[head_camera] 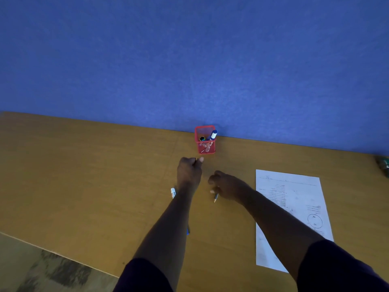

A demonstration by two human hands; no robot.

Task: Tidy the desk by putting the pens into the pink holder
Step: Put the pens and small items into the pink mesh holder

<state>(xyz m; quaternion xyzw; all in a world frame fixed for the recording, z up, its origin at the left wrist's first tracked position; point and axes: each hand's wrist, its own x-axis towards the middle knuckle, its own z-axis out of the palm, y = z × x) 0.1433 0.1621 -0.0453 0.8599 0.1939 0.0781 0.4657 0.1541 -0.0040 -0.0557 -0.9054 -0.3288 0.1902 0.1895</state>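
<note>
Blue pen: nearest, lies on the desk, mostly hidden under the left forearm.
Printed sheet: flat on the desk, right of the arms.
White marker: lies just left of the left wrist.
Right hand: fingers curled over a pencil, tip pointing near; the hold looks like a pinch, though the hand covers most of it.
Left hand: closed round a thin dark item, only its end showing, just short of the holder.
Pink holder: mesh, upright against the blue wall; holds a blue-capped marker leaning at its right corner, plus several smaller pens.
</note>
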